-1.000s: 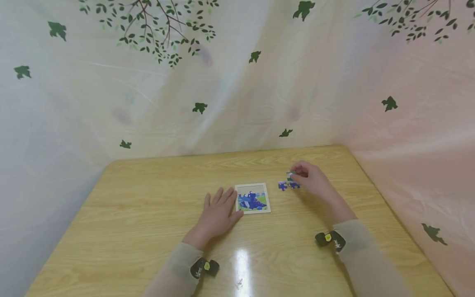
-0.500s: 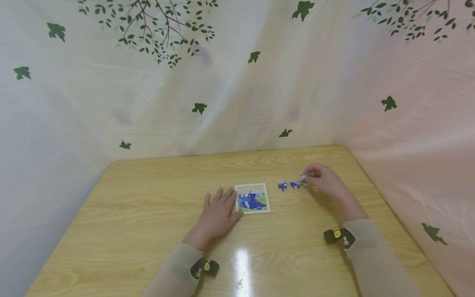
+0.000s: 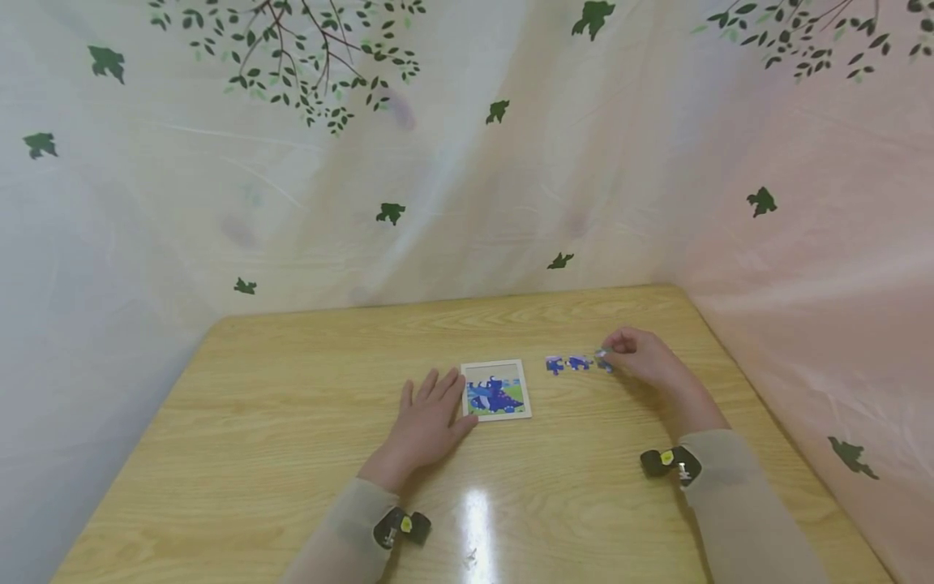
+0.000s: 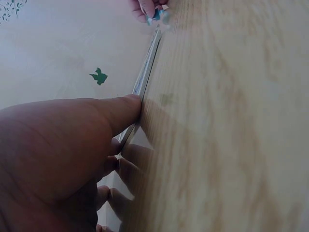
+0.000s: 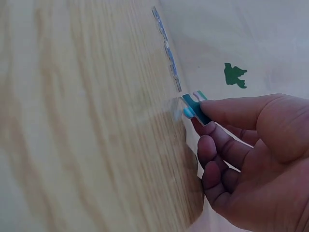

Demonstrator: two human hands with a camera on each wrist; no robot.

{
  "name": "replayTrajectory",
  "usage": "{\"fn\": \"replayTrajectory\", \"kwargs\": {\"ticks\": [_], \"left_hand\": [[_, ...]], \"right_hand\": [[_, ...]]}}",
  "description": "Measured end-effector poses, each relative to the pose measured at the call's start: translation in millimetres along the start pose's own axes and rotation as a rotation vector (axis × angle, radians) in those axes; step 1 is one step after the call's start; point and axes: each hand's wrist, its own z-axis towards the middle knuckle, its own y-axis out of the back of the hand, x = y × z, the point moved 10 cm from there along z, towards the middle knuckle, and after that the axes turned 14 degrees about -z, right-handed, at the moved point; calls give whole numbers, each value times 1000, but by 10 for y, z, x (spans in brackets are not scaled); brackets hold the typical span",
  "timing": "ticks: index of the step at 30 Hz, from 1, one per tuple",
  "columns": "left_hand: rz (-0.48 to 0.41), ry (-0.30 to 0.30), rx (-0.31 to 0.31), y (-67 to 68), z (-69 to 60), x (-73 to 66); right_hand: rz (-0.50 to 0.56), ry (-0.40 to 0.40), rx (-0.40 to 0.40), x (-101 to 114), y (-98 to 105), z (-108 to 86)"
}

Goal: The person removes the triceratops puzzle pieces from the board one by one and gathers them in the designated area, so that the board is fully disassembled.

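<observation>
My left hand (image 3: 426,418) lies with straight fingers against the left edge of a white-framed jigsaw puzzle (image 3: 497,397) showing a blue dinosaur. The thumb (image 4: 123,108) touches the frame's near side in the left wrist view. The upper strip of the tray is bare grey. Between thumb and forefinger, my right hand (image 3: 642,357) pinches a small teal and white puzzle piece (image 5: 197,108), tilted just off the table. In the head view, the fingers partly hide it. Blue puzzle pieces (image 3: 579,362) lie flat in a row between the frame and the right hand.
The wooden table (image 3: 328,349) has rounded far corners. Behind and beside it hangs pale cloth (image 3: 467,178) printed with branches and green leaf shapes. A bright reflection shows on the tabletop near the front.
The right hand has moved right with the pinched piece, from above the middle loose piece to the row's right end, and lowered slightly. The left hand and frame have stayed put.
</observation>
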Motion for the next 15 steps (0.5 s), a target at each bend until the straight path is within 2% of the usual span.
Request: {"fn": "replayTrajectory", "kwargs": {"ticks": [15], "left_hand": [[3, -3, -10, -5, 1, 0]], "right_hand": [[-98, 23, -15, -25, -12, 1]]}}
